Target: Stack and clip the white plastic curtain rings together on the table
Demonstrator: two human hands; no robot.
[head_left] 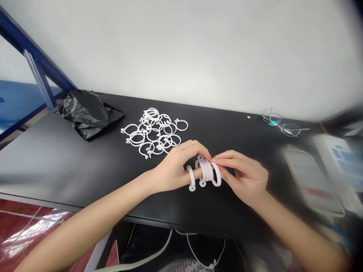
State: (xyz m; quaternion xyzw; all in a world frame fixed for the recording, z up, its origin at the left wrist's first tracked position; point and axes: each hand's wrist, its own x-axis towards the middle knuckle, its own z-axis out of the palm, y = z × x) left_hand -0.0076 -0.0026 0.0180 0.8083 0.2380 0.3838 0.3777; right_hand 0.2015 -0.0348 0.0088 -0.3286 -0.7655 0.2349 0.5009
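Several white curtain rings (209, 172), each with a small eyelet, hang in a row on a digit of my left hand (170, 168). The other fingers of that hand curl over the top of the row. At the right end of the row, my right hand (249, 175) pinches at the outermost ring (217, 177) with thumb and forefinger, close to the left fingertips. Just beyond my left hand, a loose pile of similar white rings (137, 138) lies on the black table (99, 170), many overlapping.
A crumpled black plastic bag (87, 113) lies at the back left, beside a blue metal frame (42, 75). Eyeglasses (290, 130) rest at the back right. A blurred phone (313, 181) and white box (340, 162) are at the right. Pale cables (159, 253) hang below the front edge.
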